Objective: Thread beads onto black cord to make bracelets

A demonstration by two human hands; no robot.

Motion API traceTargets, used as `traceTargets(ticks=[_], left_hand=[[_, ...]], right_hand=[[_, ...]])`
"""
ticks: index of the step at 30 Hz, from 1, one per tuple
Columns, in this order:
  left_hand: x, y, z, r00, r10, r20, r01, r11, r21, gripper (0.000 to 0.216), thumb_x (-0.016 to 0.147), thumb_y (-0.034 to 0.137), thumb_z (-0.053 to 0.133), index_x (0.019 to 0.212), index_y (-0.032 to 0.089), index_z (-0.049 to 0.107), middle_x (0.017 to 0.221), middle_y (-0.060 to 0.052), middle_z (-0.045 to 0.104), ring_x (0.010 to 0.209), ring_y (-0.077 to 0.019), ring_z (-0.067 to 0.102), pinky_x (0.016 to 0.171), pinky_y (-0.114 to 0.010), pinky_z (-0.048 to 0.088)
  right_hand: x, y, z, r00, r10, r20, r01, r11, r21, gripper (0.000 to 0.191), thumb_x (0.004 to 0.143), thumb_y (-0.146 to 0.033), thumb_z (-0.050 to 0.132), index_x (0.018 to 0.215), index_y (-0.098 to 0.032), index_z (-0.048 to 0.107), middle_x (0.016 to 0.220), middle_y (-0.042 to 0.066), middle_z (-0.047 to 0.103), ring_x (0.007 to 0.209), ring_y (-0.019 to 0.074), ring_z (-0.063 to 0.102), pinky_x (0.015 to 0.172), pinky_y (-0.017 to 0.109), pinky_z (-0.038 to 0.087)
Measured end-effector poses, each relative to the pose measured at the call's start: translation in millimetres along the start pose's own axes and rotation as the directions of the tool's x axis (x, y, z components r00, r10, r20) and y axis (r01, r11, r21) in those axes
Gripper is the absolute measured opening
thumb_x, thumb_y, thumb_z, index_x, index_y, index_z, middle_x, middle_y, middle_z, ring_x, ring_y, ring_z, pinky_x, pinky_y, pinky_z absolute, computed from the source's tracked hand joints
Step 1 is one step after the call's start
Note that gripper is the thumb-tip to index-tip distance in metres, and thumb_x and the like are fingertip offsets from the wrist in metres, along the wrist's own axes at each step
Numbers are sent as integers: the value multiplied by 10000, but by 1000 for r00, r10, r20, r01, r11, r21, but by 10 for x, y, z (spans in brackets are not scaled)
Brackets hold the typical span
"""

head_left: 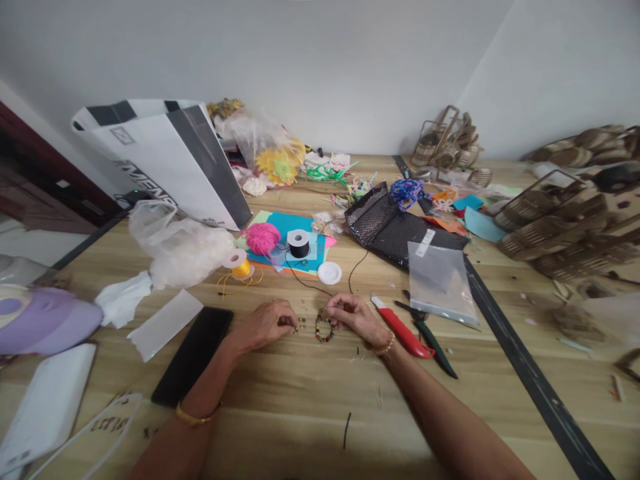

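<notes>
A beaded bracelet (325,328) of small multicoloured beads lies in a loop on the wooden table. My right hand (356,320) is closed in a pinch at its upper right edge, where a black cord (313,285) reaches the fingers. Just left of the loop, a few loose small beads (302,321) are scattered. My left hand (266,323) has its fingertips pressed together down at these beads, with what looks like a bead at the tips. Beyond the hands stand a spool of black cord (299,245) and a white round lid (329,273).
Right of my hands lie a red utility knife (404,328), green-handled pliers (436,348) and a clear zip bag (443,283). A black phone (193,355) rests under my left forearm. Farther back are pink yarn (263,238), a yellow thread spool (239,265) and a black bubble mailer (395,230).
</notes>
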State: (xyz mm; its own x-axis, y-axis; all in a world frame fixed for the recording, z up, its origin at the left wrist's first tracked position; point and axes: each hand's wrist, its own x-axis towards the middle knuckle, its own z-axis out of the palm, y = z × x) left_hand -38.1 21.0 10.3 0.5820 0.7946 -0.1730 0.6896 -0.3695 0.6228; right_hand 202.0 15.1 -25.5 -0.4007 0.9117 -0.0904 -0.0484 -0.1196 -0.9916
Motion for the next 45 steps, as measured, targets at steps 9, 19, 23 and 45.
traceTargets(ticks=[9,19,23,45], left_hand=[[33,39,57,983,-92,-157,29,931,-363,108,734,239,654,757,144,701,740,-37,679,694,-145,598,662,-244,454],[166,102,308,968,-182,-173,1,694,-720,175,622,264,750,714,126,697,651,-18,658,600,-110,562,576,-215,434],[177,90,327,970,-175,-170,-7,675,-738,171,614,251,761,714,124,706,656,-18,657,606,-106,559,578,-209,430],[184,64,353,978,-147,-147,6,728,-685,237,672,334,736,780,124,716,722,-40,678,680,-140,590,648,-246,463]], right_hand=[[-6,1,-4,1000,-19,23,19,1000,12,348,744,-476,700,751,-141,607,601,-19,572,489,71,502,481,193,435],[-26,-18,15,991,-43,129,41,999,20,342,747,-454,707,765,-125,620,668,5,581,546,76,499,527,205,441],[-33,-21,22,985,-64,159,68,997,-20,334,768,-451,688,770,-122,625,662,6,581,554,78,489,523,202,420],[-51,-20,23,975,-61,213,77,995,-65,340,790,-459,664,776,-120,635,693,17,582,602,93,485,579,227,391]])
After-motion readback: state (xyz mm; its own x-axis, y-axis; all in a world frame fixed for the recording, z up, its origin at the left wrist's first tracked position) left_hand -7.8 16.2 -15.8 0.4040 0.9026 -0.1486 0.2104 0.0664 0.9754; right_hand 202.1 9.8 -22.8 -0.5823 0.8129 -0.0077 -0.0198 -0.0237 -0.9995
